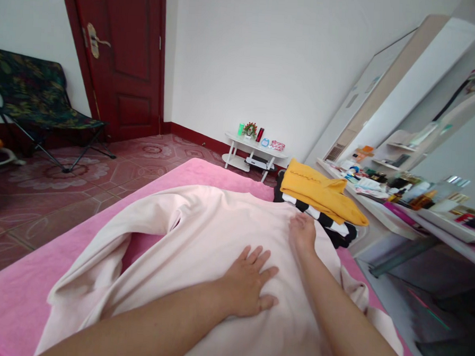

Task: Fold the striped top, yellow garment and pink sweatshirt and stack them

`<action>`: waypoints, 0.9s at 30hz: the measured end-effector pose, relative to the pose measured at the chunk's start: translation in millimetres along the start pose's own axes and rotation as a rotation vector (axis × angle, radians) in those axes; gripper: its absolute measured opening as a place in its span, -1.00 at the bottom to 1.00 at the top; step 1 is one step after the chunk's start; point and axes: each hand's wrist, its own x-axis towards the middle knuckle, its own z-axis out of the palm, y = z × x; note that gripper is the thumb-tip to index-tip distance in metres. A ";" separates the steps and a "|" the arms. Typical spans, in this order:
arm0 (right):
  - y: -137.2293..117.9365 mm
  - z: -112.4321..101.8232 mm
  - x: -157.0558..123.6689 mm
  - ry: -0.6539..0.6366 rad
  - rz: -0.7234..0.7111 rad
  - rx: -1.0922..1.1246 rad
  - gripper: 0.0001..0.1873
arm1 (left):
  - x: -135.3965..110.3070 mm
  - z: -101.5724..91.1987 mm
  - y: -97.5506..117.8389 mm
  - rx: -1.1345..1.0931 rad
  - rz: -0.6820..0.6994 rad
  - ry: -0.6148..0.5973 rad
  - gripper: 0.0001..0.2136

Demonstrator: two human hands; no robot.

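A pale pink long-sleeved sweatshirt [218, 235] lies spread out on a pink bed cover [217, 171], its neckline toward the far side. One sleeve is bent out on the left, and the other is partly hidden by my right forearm. My left hand [250, 285] rests flat on the middle of the sweatshirt, fingers spread. Farther up, near the right shoulder, my right hand [303, 232] has its fingers curled on the fabric and seems to pinch it. Just beyond that hand sits a folded yellow garment [316, 187] on a black-and-white striped garment [311, 209].
On the right, a dressing table [394, 221] holds many bottles and small items. A low white stand [243, 141] with a flower pot stands by the far wall. To the left are a camouflage folding chair [35, 93] and a dark red door [125, 50].
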 end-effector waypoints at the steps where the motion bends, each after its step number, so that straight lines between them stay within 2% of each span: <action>1: -3.5 4.3 -11.3 0.007 0.017 0.020 -0.45 | -0.1 0.2 -0.2 0.000 0.000 -0.004 -0.34; 3: -12.5 11.3 -36.2 -0.032 0.018 0.056 -0.48 | -0.3 0.3 -0.9 -0.001 0.005 -0.008 -0.32; 6: -25.1 17.1 -72.7 -0.238 -0.055 0.064 -0.55 | -0.1 0.0 -2.3 0.006 0.016 0.007 -0.29; 8: -29.4 18.3 -91.0 -0.362 -0.116 -0.031 -0.55 | 0.4 0.5 -2.7 0.019 0.024 -0.002 -0.29; 11: -29.2 18.1 -104.4 -0.423 -0.161 -0.180 -0.52 | 0.4 2.2 -1.3 0.031 0.020 -0.035 -0.31; 14: -23.9 17.1 -104.0 -0.438 -0.170 -0.200 -0.51 | -5.5 -2.8 2.9 0.019 -0.003 -0.065 -0.31; 17: -17.3 16.1 -99.8 -0.441 -0.207 -0.183 -0.51 | -26.3 -29.1 9.0 -0.028 0.054 -0.179 -0.32; 19: -14.1 15.9 -98.4 -0.436 -0.226 -0.170 -0.52 | -50.0 -59.9 10.6 -0.144 0.168 -0.288 -0.45; 20: -13.2 15.8 -98.3 -0.428 -0.231 -0.163 -0.52 | -64.1 -77.7 9.2 -0.240 0.219 -0.318 -0.56; 21: -12.9 15.8 -98.4 -0.420 -0.235 -0.158 -0.53 | -79.2 -95.9 5.5 -0.332 0.227 -0.297 -0.64; 23: -13.5 16.0 -99.2 -0.403 -0.245 -0.151 -0.55 | -110.9 -129.6 -11.0 -0.379 0.087 -0.079 -0.69; 24: -14.2 16.2 -99.5 -0.394 -0.249 -0.150 -0.55 | -126.8 -143.6 -24.2 -0.335 -0.031 0.093 -0.70; 26: -15.8 16.9 -99.9 -0.374 -0.260 -0.154 -0.56 | -157.8 -163.4 -58.9 -0.162 -0.328 0.443 -0.69; 27: -16.4 17.4 -100.0 -0.363 -0.268 -0.159 -0.56 | -172.2 -168.9 -78.3 -0.068 -0.490 0.542 -0.66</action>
